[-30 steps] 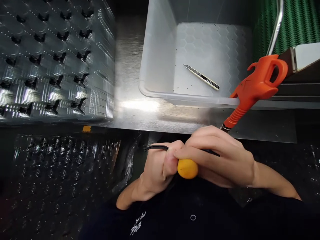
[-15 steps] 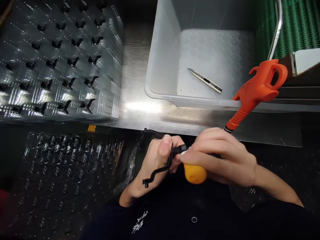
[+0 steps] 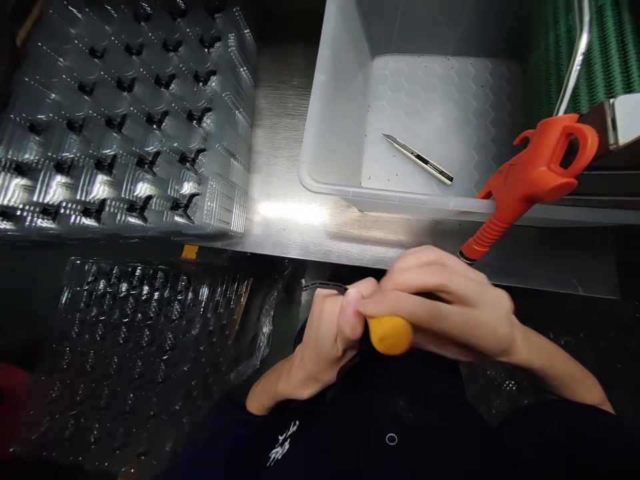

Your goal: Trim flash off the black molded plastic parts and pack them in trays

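My left hand (image 3: 333, 337) is closed around a thin, bent black plastic part (image 3: 324, 287). Only one slim arm of it shows above my knuckles; my fingers cover the rest. Right beside it, my right hand (image 3: 450, 303) curls with its fingertips against my left thumb. A rounded yellow handle (image 3: 391, 335) sticks out below my right fingers, which grip it; the tool's working end is hidden. Both hands are held in front of my dark shirt, just off the near edge of the metal table (image 3: 285, 227).
An orange air blow gun (image 3: 535, 167) hangs on the rim of a translucent bin (image 3: 345, 190). Inside the bin lies a slim craft knife (image 3: 419, 159) among dark specks. Clear trays (image 3: 225, 173) with black parts are stacked on the left; another clear tray (image 3: 125, 353) sits lower.
My left hand has turned and closed further, so the black part's lower arm is now out of sight. Both hands have drawn tighter together. The camera view has shifted slightly.
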